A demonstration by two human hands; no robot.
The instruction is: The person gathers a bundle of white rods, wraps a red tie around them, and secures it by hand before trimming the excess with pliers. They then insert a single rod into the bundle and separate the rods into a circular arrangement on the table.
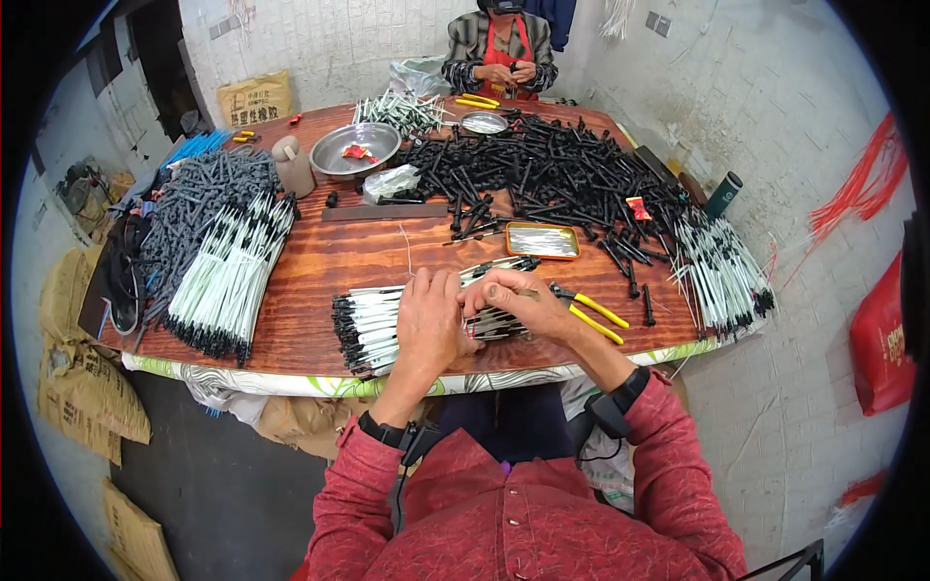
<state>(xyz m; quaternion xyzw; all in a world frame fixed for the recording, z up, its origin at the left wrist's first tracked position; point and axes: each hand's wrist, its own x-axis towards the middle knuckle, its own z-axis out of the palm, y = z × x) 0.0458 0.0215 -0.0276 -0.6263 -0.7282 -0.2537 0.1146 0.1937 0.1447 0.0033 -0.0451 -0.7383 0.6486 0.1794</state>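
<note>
A bundle of white rods with black ends (368, 324) lies crosswise on the table in front of me. My left hand (429, 315) is closed over the top of it, back of the hand upward. My right hand (523, 300) meets it from the right, fingers bent in a pinch close to the left thumb. What the right fingers hold is hidden. A thin pale strand (407, 250) rises beyond the left hand. Yellow-handled pliers (599, 318) lie just right of my right hand.
Beyond the bundle are a tin of thin rods (542, 241), a dark flat bar (385, 212) and a heap of black plastic parts (542, 165). Bundled rods stand left (225, 276) and right (722, 271). A metal bowl (356, 148) sits farther back. A person (501, 58) works across the table.
</note>
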